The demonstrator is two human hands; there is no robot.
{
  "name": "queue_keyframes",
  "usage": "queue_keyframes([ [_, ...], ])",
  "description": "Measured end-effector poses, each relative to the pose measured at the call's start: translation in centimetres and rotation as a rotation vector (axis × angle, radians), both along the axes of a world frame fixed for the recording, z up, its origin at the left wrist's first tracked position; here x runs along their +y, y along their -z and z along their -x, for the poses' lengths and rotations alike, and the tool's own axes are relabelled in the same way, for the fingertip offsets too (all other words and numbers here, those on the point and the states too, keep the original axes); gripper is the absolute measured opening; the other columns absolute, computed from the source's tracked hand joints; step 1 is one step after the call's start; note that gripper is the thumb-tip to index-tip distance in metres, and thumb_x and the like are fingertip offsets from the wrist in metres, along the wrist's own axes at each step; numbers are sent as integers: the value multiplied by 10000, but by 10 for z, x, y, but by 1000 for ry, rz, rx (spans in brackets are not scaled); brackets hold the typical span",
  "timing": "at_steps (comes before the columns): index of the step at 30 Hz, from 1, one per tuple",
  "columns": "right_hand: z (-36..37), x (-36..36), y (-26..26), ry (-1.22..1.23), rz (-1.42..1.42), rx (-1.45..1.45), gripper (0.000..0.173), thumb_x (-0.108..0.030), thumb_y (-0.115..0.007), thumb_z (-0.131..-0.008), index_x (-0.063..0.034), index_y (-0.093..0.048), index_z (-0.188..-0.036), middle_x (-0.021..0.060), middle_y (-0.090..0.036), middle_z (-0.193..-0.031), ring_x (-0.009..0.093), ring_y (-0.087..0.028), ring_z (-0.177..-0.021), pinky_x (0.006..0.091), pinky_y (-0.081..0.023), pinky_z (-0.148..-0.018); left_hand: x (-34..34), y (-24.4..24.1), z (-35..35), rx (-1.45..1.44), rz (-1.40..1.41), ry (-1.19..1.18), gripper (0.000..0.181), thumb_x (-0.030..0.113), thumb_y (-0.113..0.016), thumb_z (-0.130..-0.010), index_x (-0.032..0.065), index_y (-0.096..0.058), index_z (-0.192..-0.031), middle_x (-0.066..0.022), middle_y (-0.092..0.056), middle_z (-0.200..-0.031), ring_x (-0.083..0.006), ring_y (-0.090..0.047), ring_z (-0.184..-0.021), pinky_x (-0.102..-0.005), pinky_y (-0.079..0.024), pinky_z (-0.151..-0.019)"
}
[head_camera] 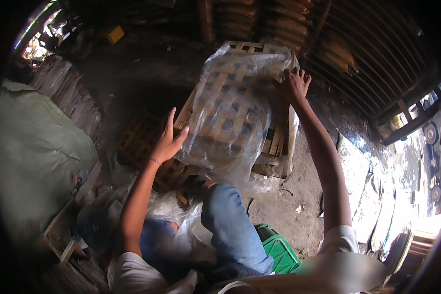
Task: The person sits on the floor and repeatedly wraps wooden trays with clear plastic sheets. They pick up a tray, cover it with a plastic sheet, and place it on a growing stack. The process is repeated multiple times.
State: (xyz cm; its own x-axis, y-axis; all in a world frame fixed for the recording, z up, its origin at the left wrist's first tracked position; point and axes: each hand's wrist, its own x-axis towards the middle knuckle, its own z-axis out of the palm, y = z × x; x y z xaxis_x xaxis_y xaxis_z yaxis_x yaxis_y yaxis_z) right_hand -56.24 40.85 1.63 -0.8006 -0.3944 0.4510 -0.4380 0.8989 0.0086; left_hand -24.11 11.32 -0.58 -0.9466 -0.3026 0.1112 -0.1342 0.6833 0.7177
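Before me stands a wooden slatted crate (278, 141) with a lattice top, slightly tilted in view. A clear plastic sheet (224, 147) lies over the lattice and hangs past its near edge. My left hand (169, 141) is at the crate's left near side, thumb and fingers apart, holding nothing that I can make out. At the far right edge, my right hand (295, 85) touches the sheet or the slat under it with bent fingers. Whether it grips either one is hard to see. My knee in blue jeans (224, 213) is just below the crate.
Another slatted wooden piece (139, 137) lies in shadow at left, with loose plastic film (160, 202) nearby. A large pale green sack (40, 147) bulges at far left. A green plastic crate (279, 253) is by my leg. Curved slats (375, 58) rise at upper right; a yellow object (115, 34) lies farther off.
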Motion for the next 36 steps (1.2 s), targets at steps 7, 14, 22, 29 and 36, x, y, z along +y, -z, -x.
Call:
queue_keyframes([
  [7, 16, -21, 11, 98, 168, -63, 339, -411, -603, -823, -130, -688, -994, 121, -605, -1159, 286, -467, -1187, 513, -288, -990, -30, -12, -111, -256, -98, -13, 985, 344, -567, -937, 113, 233, -1463, -224, 37, -1563, -345, -99, -1451, -397, -171, -1159],
  [14, 46, -23, -5, 331, 303, -56, 420, -426, -580, -837, -128, -622, -1130, 124, -559, -1208, 295, -438, -1220, 518, -234, -1039, -48, 16, -155, -320, -238, -171, 1010, 314, -564, -943, 69, 286, -1431, -251, 44, -1551, -316, -117, -1449, -371, -161, -1161],
  [22, 10, -54, -8, -82, 75, -6, 641, -517, -558, -861, -168, -421, -1380, 183, -343, -1449, 351, -270, -1364, 577, -129, -1101, -53, 29, -150, -152, -209, -126, 1015, 275, -584, -927, 67, 266, -1441, -280, 27, -1542, -356, -86, -1450, -392, -155, -1168],
  [29, -28, -60, 20, -228, -443, -336, 727, -583, -466, -915, -214, -245, -1501, 193, -168, -1555, 356, -115, -1449, 602, -77, -1121, -58, 36, -152, -187, -35, -80, 868, 308, -593, -912, 34, -14, -1498, -289, -168, -1518, -412, -201, -1409, -433, -238, -1143],
  [36, -172, -216, -46, -880, -263, -355, 561, -399, -563, -929, -156, -420, -1415, 184, -377, -1463, 311, -284, -1397, 463, -235, -1124, -116, 50, -197, -469, 13, -312, 648, 408, -525, -936, 2, -364, -1414, -248, -463, -1377, -350, -428, -1305, -375, -337, -1092],
])
